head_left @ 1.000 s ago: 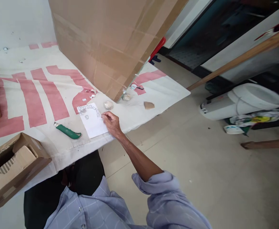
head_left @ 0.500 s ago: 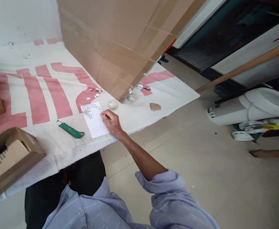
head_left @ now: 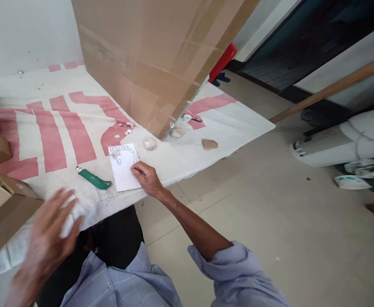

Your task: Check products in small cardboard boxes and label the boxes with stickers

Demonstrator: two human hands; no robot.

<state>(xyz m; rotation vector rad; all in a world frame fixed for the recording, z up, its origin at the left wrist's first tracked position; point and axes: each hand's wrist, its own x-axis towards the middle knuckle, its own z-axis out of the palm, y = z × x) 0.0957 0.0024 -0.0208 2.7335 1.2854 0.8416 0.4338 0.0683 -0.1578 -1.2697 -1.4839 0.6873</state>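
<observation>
A white sheet of paper [head_left: 125, 175] lies near the table's front edge, with small outlined pieces set in a curve on its upper part. My right hand [head_left: 147, 177] rests at the sheet's right side, thumb and fingertips pinched together; anything between them is too small to make out. My left hand [head_left: 54, 228], blurred by motion, hovers at the lower left with its fingers apart and nothing in it. Between the hands lies a green utility knife [head_left: 94, 178] with its blade end pointing up and left. Beyond the paper sits a round pale lump [head_left: 150, 143].
A large taped cardboard box [head_left: 148, 64] stands behind the paper. An opened small carton [head_left: 17, 213] is at the left edge. A second round lump [head_left: 176, 131], a magnifying glass [head_left: 188, 118] and a flat brown piece [head_left: 209, 144] lie to the right on the cloth-covered table [head_left: 232, 123].
My left hand has come into view from the lower left. My right hand has shifted slightly down along the paper, still pinched. The view has turned a little.
</observation>
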